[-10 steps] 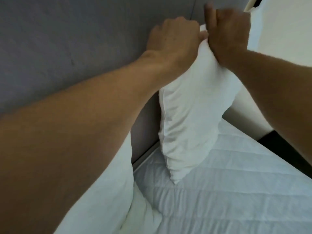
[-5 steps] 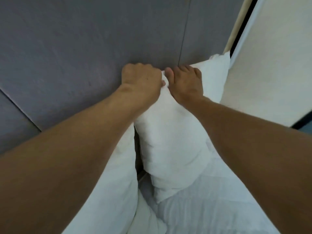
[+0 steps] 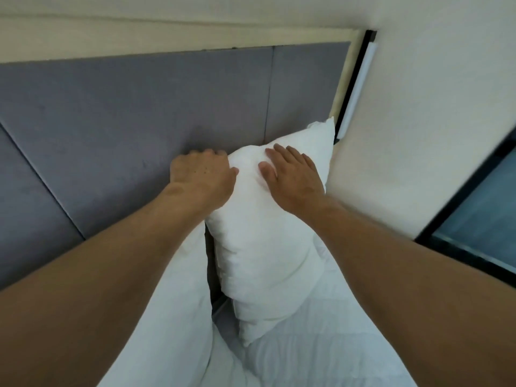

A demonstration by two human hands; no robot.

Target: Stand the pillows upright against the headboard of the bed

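A white pillow (image 3: 268, 241) stands upright against the grey padded headboard (image 3: 134, 124), at the bed's right end. My left hand (image 3: 202, 180) curls over the pillow's top left corner, fingers between pillow and headboard. My right hand (image 3: 291, 177) lies flat and spread on the pillow's upper front, pressing it. A second white pillow (image 3: 178, 308) stands to the left, mostly hidden under my left forearm.
The white quilted mattress (image 3: 329, 344) fills the bottom of the view. A cream wall (image 3: 418, 107) rises right of the headboard, with a dark-framed window (image 3: 474, 213) at the far right. A white tube light (image 3: 357, 88) runs beside the headboard's edge.
The view has pulled back and up, showing the headboard's top. My right hand has opened from a pinch to a flat palm on the pillow. The pillow has settled against the headboard.
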